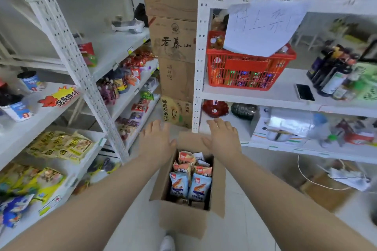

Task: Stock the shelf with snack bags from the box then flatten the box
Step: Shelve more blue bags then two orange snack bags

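Observation:
An open cardboard box (pixel 183 220) stands on the floor in the aisle, its flaps spread outward. Inside stand several snack bags (pixel 190 181), blue and orange with a shrimp picture. My left hand (pixel 157 140) hovers over the box's far left flap with fingers spread and nothing in it. My right hand (pixel 223 138) is over the far right flap, also spread and empty. I cannot tell whether either hand touches the cardboard. White shelves (pixel 98 96) on the left carry other snack packs.
Stacked cardboard cartons (pixel 175 43) fill the aisle's end. The right shelf unit holds a red basket (pixel 248 69) under a paper sheet, dark bottles (pixel 330 73), a phone (pixel 305 92) and a boxed pot (pixel 279 128). A small carton and cable lie on the floor at right.

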